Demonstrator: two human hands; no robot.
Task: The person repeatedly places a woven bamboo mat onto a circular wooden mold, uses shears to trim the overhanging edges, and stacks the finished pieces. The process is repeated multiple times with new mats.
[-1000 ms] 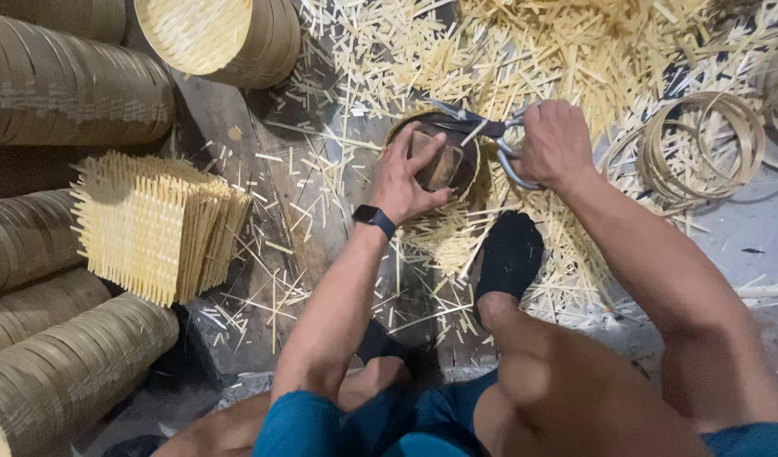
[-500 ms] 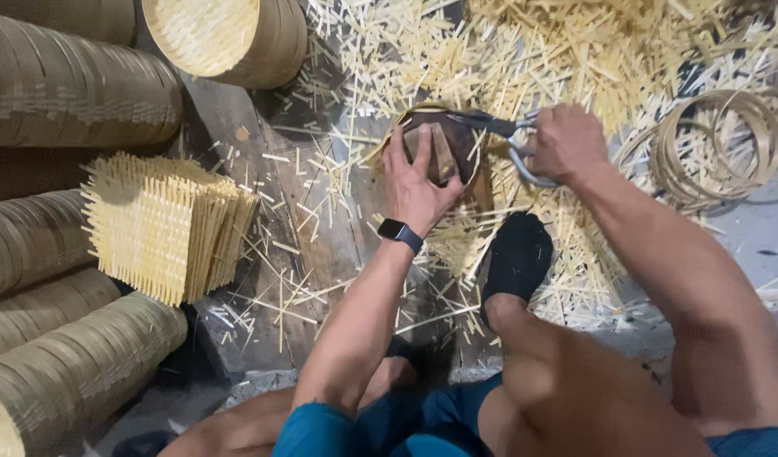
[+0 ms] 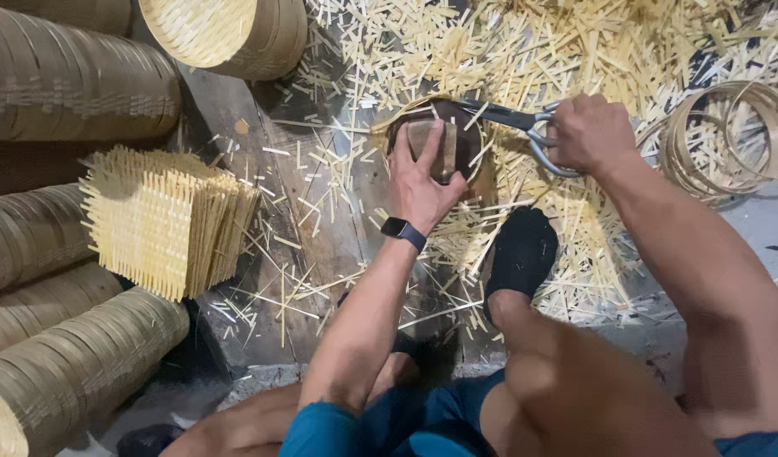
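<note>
My left hand [image 3: 423, 182] presses down on a round dark wooden form [image 3: 456, 127] with woven bamboo beneath it. My right hand [image 3: 588, 131] grips the handles of large metal scissors [image 3: 511, 118], whose blades lie along the far edge of the round form. A black watch band sits on my left wrist. My foot in a black sock [image 3: 520, 254] rests just below the form among the trimmings.
A stack of square woven bamboo mats [image 3: 164, 220] lies at left. Stacks of round bamboo baskets [image 3: 76, 85] line the left edge, and one basket [image 3: 228, 34] stands at top. Thin bamboo hoops [image 3: 727, 140] lie at right. Cut bamboo slivers [image 3: 524, 51] litter the floor.
My left hand has shifted its grip on the round form, turning it slightly. The scissors in my right hand stay at the form's far edge.
</note>
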